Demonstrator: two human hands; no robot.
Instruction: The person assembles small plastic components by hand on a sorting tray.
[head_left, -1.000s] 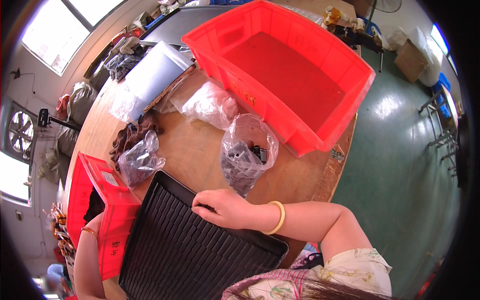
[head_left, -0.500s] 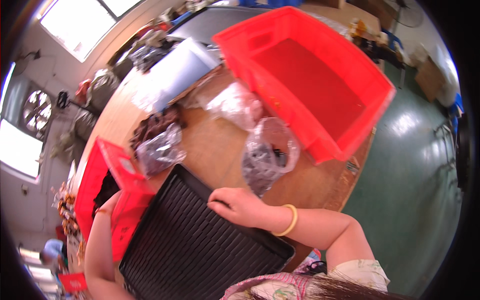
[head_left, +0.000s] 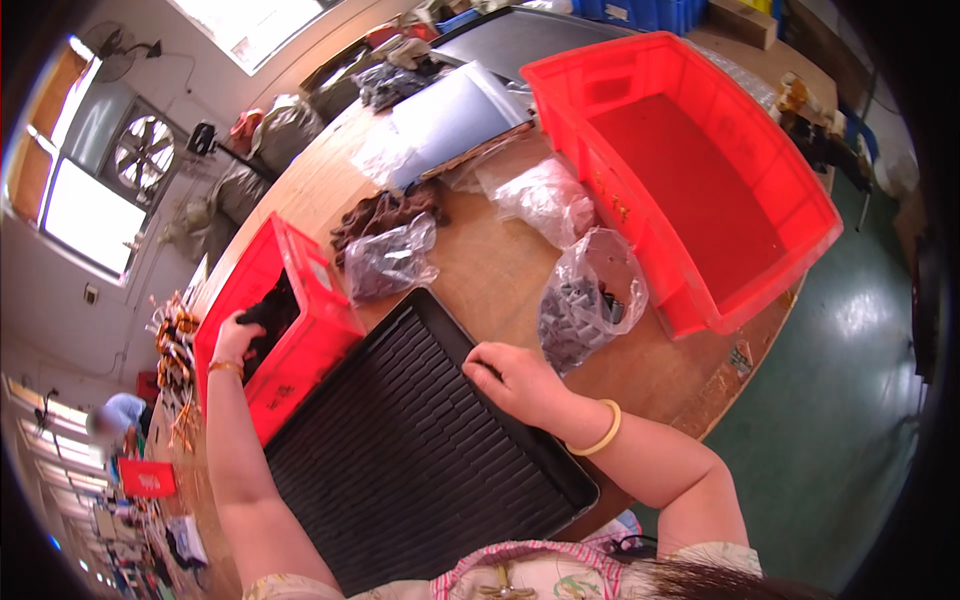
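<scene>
My left hand (head_left: pixel 234 340) reaches into the small red bin (head_left: pixel 318 345) at the left. Its fingers are closed on a dark black piece (head_left: pixel 262 318), whose kind I cannot make out among the other black things in the bin. In front of me lies a large black ribbed tray (head_left: pixel 400 460), its left edge against the bin. My right hand (head_left: pixel 515 382) is over the tray's far right rim with fingers curled and pinched. Something small and dark shows at its fingertips, too hidden to name.
A clear bag of grey parts (head_left: pixel 580 320) lies beyond my right hand. Further off are a large red crate (head_left: pixel 690 190), another clear bag (head_left: pixel 545 200), a bagged grey bundle (head_left: pixel 390 260), brown cloth-like material (head_left: pixel 390 212) and a shiny sheet-covered stack (head_left: pixel 440 125).
The whole view has shifted, so things sit further right. My left hand shows more above the small bin's wall, with the black piece at its fingers. My right hand stays at the tray's rim.
</scene>
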